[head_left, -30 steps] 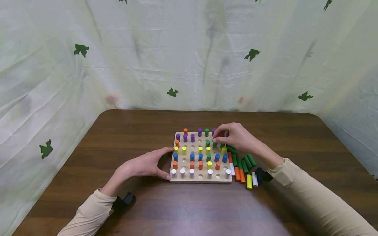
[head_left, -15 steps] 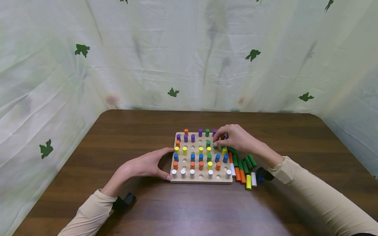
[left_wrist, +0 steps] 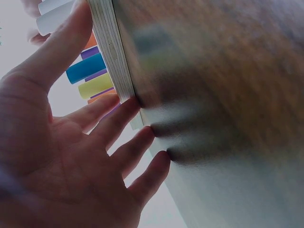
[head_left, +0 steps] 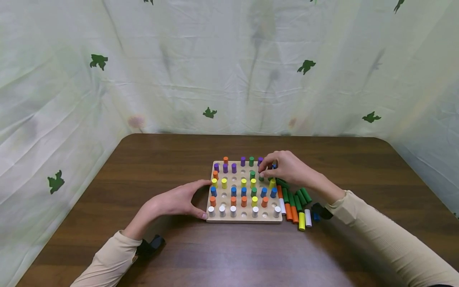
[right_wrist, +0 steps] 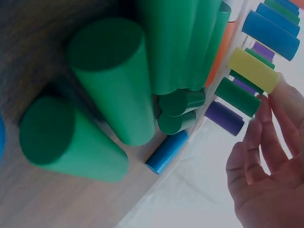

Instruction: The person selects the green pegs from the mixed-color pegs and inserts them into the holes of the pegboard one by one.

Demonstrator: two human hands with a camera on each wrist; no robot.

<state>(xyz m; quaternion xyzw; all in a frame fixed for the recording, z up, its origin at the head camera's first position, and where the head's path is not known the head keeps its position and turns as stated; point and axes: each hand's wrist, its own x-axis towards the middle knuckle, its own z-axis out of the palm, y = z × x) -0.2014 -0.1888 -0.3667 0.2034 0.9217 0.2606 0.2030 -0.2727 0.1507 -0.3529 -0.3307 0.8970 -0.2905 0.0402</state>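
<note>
A wooden pegboard (head_left: 234, 221) stands on the table, carrying rows of coloured pegs: white in front, then orange, blue, yellow, green and purple. My left hand (head_left: 175, 199) is at the board's left side, thumb at the near corner and index fingertip farther back. In the left wrist view its fingers (left_wrist: 142, 147) are spread and fairly straight, the tips down at the table. My right hand (head_left: 287, 165) reaches over the back right part of the board. Its thumb and fingertips pinch the top of a green peg (head_left: 261, 179) there; the hand hides some pegs behind it.
Loose pegs lie close along the board's right side: several green pegs (head_left: 303, 195), orange ones (head_left: 294, 215), a yellow peg (head_left: 302, 221), white ones (head_left: 308, 218) and a blue one (head_left: 316, 217). The brown table (head_left: 172, 155) runs back to a pale curtain (head_left: 229, 71).
Between the first and second frames my right hand sank slightly with the green peg, of which less now shows. The left hand has kept its place at the board.
</note>
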